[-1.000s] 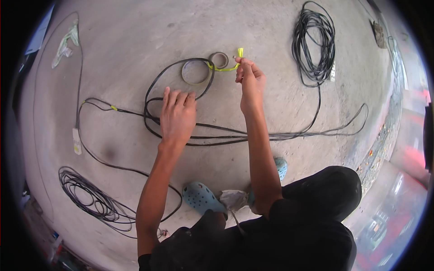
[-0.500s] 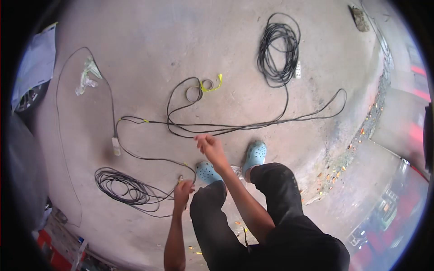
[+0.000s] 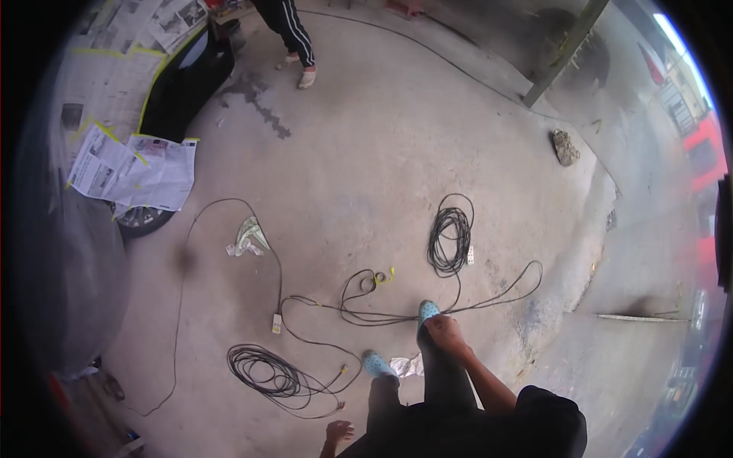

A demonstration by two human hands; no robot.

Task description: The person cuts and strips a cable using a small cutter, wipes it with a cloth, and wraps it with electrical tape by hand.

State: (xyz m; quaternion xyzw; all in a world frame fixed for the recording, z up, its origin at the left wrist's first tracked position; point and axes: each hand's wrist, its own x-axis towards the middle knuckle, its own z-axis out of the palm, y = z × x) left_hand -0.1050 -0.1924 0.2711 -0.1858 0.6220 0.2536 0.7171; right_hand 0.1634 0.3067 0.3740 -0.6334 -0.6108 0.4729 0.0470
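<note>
Coil (image 3: 266,372) lies ahead and to the left of your left hand (image 3: 339,432), the nearer one, its long axis slanting down towards those fingers, with a gap between. They look loosely bent; I see nothing in them but cannot tell for sure. Your right hand (image 3: 445,334) looks curled near the shoe (image 3: 428,308), its grip unclear. Farther out is the yellow strip (image 3: 392,275): a second ago your right fingers pinched it; now it lies on the floor (image 3: 351,183), away from both hands.

Two cable coils (image 3: 437,248), two tape rolls (image 3: 362,285), two blue clogs (image 3: 374,362), two socket blocks (image 3: 470,255), one rock (image 3: 565,148)
</note>
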